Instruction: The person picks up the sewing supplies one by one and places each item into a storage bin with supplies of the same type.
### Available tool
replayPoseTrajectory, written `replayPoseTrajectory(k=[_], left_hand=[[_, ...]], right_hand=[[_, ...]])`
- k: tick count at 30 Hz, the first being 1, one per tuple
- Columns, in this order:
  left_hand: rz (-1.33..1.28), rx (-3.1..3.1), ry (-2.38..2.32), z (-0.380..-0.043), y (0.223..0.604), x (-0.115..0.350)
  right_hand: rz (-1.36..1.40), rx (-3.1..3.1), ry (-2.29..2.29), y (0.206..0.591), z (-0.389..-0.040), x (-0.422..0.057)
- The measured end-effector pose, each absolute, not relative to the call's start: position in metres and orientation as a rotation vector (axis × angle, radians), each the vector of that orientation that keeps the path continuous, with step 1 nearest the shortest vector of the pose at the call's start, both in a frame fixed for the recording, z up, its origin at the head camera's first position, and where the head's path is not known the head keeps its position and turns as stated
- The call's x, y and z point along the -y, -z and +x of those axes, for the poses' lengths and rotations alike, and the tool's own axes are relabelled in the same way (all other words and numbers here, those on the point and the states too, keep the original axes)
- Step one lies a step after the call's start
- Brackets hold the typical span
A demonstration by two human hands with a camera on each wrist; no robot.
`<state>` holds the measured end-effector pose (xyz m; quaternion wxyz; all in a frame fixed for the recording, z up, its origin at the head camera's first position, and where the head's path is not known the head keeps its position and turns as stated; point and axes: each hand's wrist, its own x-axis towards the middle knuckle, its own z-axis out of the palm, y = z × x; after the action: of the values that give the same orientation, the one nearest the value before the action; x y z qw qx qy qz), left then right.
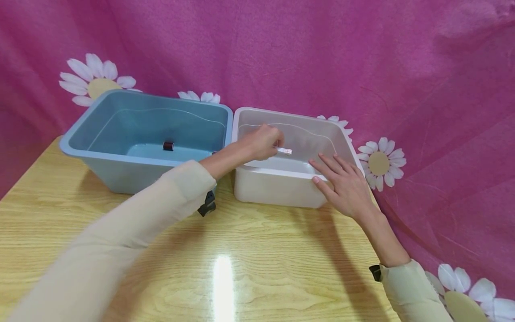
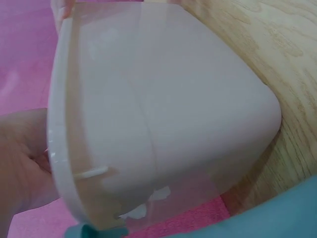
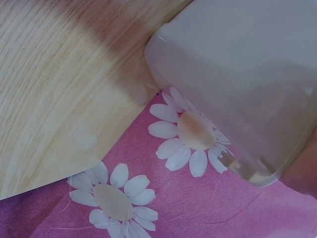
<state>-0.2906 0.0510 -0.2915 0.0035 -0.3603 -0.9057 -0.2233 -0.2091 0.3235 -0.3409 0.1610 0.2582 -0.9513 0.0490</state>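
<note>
Over the inside of the pinkish-white bin (image 1: 277,188), my left hand (image 1: 263,142) pinches a small white strip with reddish print (image 1: 284,151); its other end is hidden by the fingers. In the left wrist view the left hand (image 2: 25,158) appears beyond the bin's rim (image 2: 58,124), and the strip is out of sight. My right hand (image 1: 350,190) rests on the near right rim of the same bin, fingers spread and reaching over the edge. Only a blurred part of the right hand (image 3: 303,166) shows beside the bin in the right wrist view.
A blue bin (image 1: 116,172) stands against the white one on the left. Inside it lies a small dark brown cylinder with a pale end (image 1: 168,146). Both bins stand on a wood-grain table (image 1: 257,250), before a magenta cloth (image 1: 281,53) with white daisies.
</note>
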Motion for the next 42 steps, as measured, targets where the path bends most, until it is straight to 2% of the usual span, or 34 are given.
replayPoseTrajectory(k=[20,42], left_hand=[[-1.005,2.966,0.702,-0.31,0.304,-0.067],[-0.918,2.989,0.639,-0.315,0.301,-0.071]], right_hand=[[0.729,2.723,-0.141,0.342,-0.208,-0.326],[0.726,2.724,-0.146,0.341,-0.209,-0.325]])
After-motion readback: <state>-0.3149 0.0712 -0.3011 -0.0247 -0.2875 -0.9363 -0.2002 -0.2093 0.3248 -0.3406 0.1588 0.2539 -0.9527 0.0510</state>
